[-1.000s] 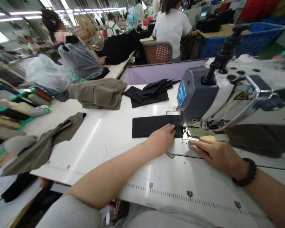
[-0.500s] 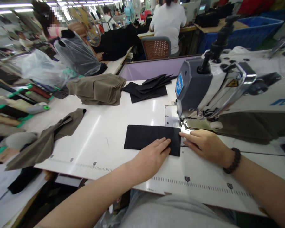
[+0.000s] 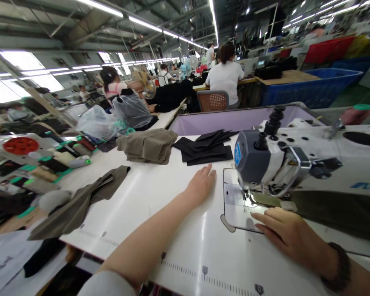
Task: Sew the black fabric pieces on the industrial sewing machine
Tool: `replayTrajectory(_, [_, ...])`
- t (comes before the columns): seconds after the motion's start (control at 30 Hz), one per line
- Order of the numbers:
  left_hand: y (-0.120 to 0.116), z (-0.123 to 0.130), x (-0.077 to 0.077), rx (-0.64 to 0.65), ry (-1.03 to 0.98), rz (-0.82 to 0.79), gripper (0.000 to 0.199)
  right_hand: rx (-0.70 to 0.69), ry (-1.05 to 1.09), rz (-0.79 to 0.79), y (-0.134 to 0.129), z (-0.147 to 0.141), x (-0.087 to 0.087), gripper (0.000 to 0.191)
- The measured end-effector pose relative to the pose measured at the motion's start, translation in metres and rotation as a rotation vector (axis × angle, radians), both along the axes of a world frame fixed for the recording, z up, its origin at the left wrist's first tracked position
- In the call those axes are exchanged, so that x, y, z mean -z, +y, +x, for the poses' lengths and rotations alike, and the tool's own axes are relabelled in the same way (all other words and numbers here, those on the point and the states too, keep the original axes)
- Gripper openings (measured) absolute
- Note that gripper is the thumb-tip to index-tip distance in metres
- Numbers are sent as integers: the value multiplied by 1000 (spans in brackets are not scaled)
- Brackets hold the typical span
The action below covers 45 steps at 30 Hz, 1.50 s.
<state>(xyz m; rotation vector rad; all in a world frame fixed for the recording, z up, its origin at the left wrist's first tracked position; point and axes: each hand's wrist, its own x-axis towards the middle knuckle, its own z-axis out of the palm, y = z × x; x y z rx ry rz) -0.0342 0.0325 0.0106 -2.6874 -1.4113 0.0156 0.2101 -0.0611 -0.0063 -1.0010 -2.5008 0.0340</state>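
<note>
The left hand (image 3: pixel 201 186) is lying open and empty just below the black cloth (image 3: pixel 203 150) at centre, the right hand (image 3: pixel 291 234) is resting open, lower right, by the sewing machine (image 3: pixel 323 181), and a light, flat touch is probably best avoiding creases.

the head camera looks forward and down across the worktable (image 3: pixel 141 195).

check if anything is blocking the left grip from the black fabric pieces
Nothing visible does: the left grip is at the near edge of the black fabric pieces, though whether it touches them is unclear.
</note>
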Motion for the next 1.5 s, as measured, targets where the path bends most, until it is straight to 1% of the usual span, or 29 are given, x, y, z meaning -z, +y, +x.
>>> replayTrajectory(0.03, [-16, 0, 1, 45, -7, -16, 38, 7, -13, 6, 0, 2, -2, 26])
replayTrajectory(0.07, [-36, -1, 3, 120, -32, -36, 37, 20, -35, 14, -1, 5, -5, 26])
replayTrajectory(0.17, [-94, -7, 8, 311, -174, -68, 32, 129, -123, 62, -1, 21, -19, 27])
replayTrajectory(0.2, [-107, -10, 10, 359, -234, -67, 30, 185, -145, 76, -1, 29, -25, 27])
replayTrajectory(0.27, [-122, -13, 14, 431, -343, -31, 28, 307, -189, 52, -1, 47, -38, 26])
replayTrajectory(0.37, [-121, -13, 18, 444, -445, 17, 26, 490, -290, 24, -3, 72, -52, 17])
replayTrajectory(0.43, [-117, -10, 20, 458, -471, 34, 27, 530, -330, -19, -5, 80, -54, 13])
replayTrajectory(0.53, [-114, -8, 20, 483, -489, 53, 27, 516, -303, -85, -5, 78, -48, 13])
replayTrajectory(0.63, [-116, -9, 21, 487, -492, 59, 27, 494, -237, -88, 0, 66, -39, 20])
replayTrajectory(0.77, [-116, -10, 23, 483, -483, 47, 27, 444, -222, -115, 7, 52, -31, 13])
replayTrajectory(0.8, [-116, -10, 23, 482, -480, 42, 27, 436, -223, -126, 8, 51, -30, 14])
replayTrajectory(0.9, [-116, -10, 23, 477, -476, 38, 27, 443, -195, -151, 10, 52, -27, 22])
replayTrajectory(1.03, [-117, -10, 23, 478, -493, 35, 28, 462, -141, -181, 13, 58, -24, 23])
replayTrajectory(1.17, [-116, -10, 23, 471, -502, 23, 28, 473, -106, -211, 16, 60, -24, 22])
replayTrajectory(1.37, [-116, -11, 24, 473, -491, 1, 29, 517, -52, -238, 14, 55, -33, 18])
replayTrajectory(1.5, [-117, -11, 24, 475, -494, -4, 29, 552, -11, -230, 13, 56, -34, 16])
